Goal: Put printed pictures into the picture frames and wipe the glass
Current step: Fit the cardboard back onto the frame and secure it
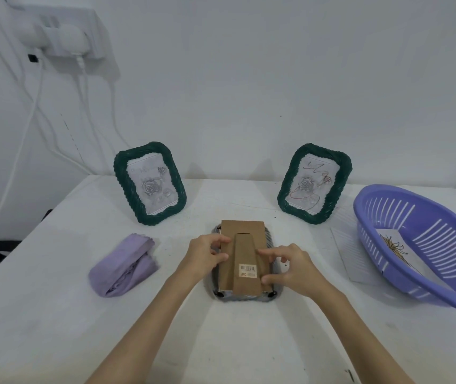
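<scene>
A picture frame (244, 261) lies face down in the middle of the white table (55, 314), its brown cardboard back up. The left hand (207, 252) pinches the back's left edge with curled fingers, and the right hand (290, 266) rests bent, spread fingers on its right side. A folded purple cloth (124, 266) lies to the left, two green frames (149, 182) stand far behind, and a purple basket (426, 245) sits on the right.
</scene>
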{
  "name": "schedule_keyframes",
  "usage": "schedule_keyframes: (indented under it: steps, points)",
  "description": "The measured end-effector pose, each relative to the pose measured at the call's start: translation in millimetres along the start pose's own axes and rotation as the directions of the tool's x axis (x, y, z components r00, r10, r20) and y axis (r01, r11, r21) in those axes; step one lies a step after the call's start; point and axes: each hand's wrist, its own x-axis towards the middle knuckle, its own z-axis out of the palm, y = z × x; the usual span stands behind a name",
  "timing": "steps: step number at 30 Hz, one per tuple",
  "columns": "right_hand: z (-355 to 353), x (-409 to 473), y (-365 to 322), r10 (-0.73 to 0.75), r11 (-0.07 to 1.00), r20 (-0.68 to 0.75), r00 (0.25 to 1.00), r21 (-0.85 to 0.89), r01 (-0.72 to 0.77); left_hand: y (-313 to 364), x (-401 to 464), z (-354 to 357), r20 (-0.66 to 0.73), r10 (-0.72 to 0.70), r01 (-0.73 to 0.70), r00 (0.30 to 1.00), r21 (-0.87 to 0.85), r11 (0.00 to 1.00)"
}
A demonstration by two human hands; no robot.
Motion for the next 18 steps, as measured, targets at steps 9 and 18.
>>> schedule_keyframes:
  steps: [9,18]
  points:
    - [1.0,1.1,1.3,0.001,0.999,-0.002,1.000,-0.054,-0.001,0.3,1.2,1.4,0.006,0.001,-0.001,1.000,0.029,1.000]
    - [1.1,-1.4,-3.5,-0.006,0.989,0.008,1.000,-0.146,0.008,-3.5,0.3,2.1,-0.008,0.027,-0.027,1.000,0.046,0.999]
